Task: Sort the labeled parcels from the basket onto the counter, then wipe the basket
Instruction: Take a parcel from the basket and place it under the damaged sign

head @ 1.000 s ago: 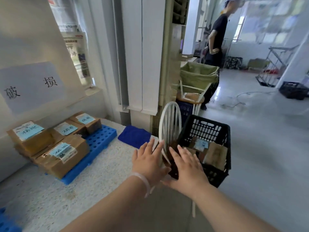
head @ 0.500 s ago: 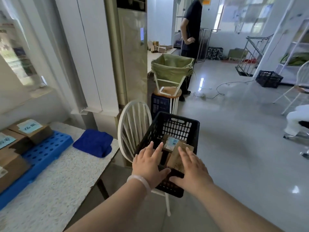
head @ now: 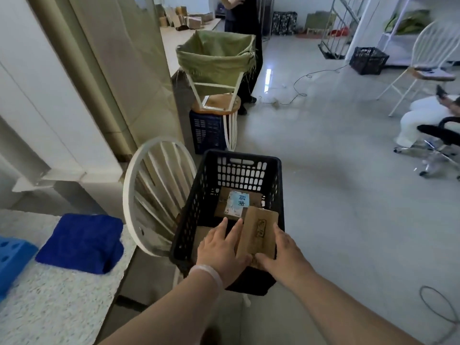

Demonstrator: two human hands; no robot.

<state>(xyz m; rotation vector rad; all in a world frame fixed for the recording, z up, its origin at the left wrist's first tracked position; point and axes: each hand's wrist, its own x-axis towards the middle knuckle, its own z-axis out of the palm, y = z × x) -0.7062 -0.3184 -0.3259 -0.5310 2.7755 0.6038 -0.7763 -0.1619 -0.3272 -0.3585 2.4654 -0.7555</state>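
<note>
A black plastic basket sits on the seat of a white chair beside the speckled counter. Inside it a plain brown parcel leans tilted at the near side. Behind that lies a flat parcel with a light blue label. My left hand reaches into the basket and rests against the brown parcel's left edge, fingers spread. On the parcel's right edge rests my right hand, also with fingers extended. Both thumbs meet at its near end. Neither hand has closed around it.
A folded blue cloth and the corner of a blue tray lie on the counter at left. Beyond the chair stand a stool with a green sack and a dark crate. A person stands at the back; cables cross the floor.
My view has swung right and down, away from the parcels on the blue tray. Both hands have moved forward from the basket's near rim into the basket, onto the brown parcel.
</note>
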